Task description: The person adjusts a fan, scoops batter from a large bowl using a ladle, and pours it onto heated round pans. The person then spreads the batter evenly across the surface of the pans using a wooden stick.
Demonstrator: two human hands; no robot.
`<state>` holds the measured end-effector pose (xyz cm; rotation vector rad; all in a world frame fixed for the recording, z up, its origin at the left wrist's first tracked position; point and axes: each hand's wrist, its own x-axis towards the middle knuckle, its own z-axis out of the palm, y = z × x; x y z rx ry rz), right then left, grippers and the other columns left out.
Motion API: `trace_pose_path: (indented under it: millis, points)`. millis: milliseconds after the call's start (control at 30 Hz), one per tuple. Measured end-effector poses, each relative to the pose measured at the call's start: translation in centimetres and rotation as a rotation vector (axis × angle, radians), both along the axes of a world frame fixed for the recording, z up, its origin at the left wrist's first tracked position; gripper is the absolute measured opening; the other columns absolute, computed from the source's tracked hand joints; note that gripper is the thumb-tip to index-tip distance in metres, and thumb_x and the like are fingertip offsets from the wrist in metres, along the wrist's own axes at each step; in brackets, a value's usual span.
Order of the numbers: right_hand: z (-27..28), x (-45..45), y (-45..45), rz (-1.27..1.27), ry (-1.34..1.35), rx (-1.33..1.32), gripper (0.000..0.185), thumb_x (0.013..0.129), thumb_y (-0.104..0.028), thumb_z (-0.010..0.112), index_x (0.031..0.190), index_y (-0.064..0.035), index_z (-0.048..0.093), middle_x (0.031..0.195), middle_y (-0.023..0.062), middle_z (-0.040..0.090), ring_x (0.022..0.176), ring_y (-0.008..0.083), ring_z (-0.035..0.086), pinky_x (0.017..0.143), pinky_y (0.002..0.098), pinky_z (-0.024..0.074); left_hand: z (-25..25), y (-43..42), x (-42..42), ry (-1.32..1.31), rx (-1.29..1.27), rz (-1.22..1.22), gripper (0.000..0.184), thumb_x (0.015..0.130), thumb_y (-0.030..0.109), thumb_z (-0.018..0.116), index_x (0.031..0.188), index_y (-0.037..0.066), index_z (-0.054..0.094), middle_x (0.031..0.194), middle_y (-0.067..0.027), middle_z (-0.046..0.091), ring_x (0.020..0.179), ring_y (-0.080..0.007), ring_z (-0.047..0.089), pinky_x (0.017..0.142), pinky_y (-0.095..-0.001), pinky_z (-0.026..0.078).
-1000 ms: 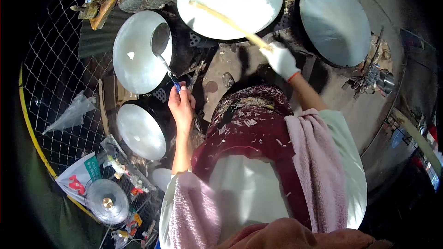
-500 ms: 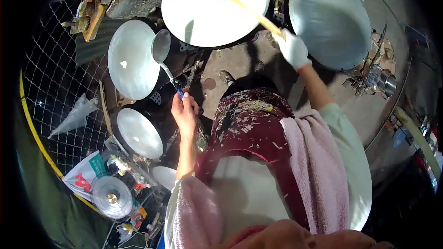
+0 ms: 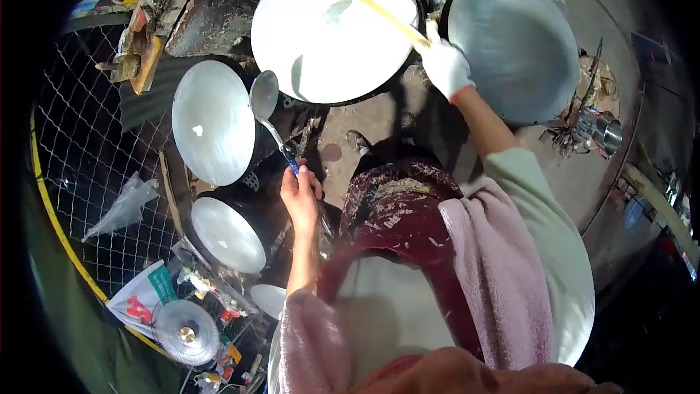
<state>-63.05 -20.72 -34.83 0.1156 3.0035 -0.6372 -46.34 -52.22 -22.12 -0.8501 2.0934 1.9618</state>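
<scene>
My bare left hand (image 3: 300, 193) grips the blue handle of a metal ladle (image 3: 265, 96), whose round bowl is held between two pans. To its left lies a pale wok (image 3: 213, 124) with a small white spot on it. My right hand (image 3: 445, 66), in a white glove, is closed round a long wooden stick (image 3: 364, 1). The stick reaches up and left across a large pan (image 3: 332, 44) with a bright white surface. Right of the glove is another wide grey wok (image 3: 512, 47). A smaller pan (image 3: 228, 235) lies at the lower left.
A wire mesh fence (image 3: 102, 160) with a yellow edge runs down the left side. A glass lid (image 3: 187, 332) is at the lower left. Metal cups (image 3: 607, 135) and tools stand on a stump at the right. Wooden scraps (image 3: 148, 64) are at the upper left.
The ladle bowl has moved right, from over the left wok to beside it. My gloved hand has shifted, and the stick's far end has moved over the large pan. The view has shifted a little.
</scene>
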Motion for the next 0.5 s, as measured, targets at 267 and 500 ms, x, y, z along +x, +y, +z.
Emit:
trace_pose_path:
  millis: [267, 500]
  points:
    - [2.5, -9.8, -5.3, -0.073, -0.072, -0.683, 0.056, 0.089, -0.029, 0.054, 0.136, -0.0021, 0.04, 0.105, 0.0199, 0.063, 0.088, 0.031, 0.064, 0.075, 0.0409, 0.0511, -0.3, 0.2, 0.7, -0.021, -0.017, 0.037, 0.02, 0.098, 0.014, 0.048, 0.11, -0.002, 0.05, 0.065, 0.0013, 0.045, 0.046, -0.005, 0.038, 0.041, -0.0201, 0.027]
    - [2.6, 4.0, -3.0, -0.15, 0.093, -1.065, 0.061, 0.084, -0.006, 0.067, 0.137, 0.003, 0.04, 0.137, 0.0117, 0.05, 0.115, 0.0138, 0.052, 0.099, 0.0257, 0.0396, 1.4, 1.5, -0.8, -0.04, 0.007, 0.017, 0.02, 0.098, 0.015, 0.047, 0.109, -0.001, 0.049, 0.063, 0.0021, 0.043, 0.044, -0.0044, 0.035, 0.039, -0.0207, 0.025]
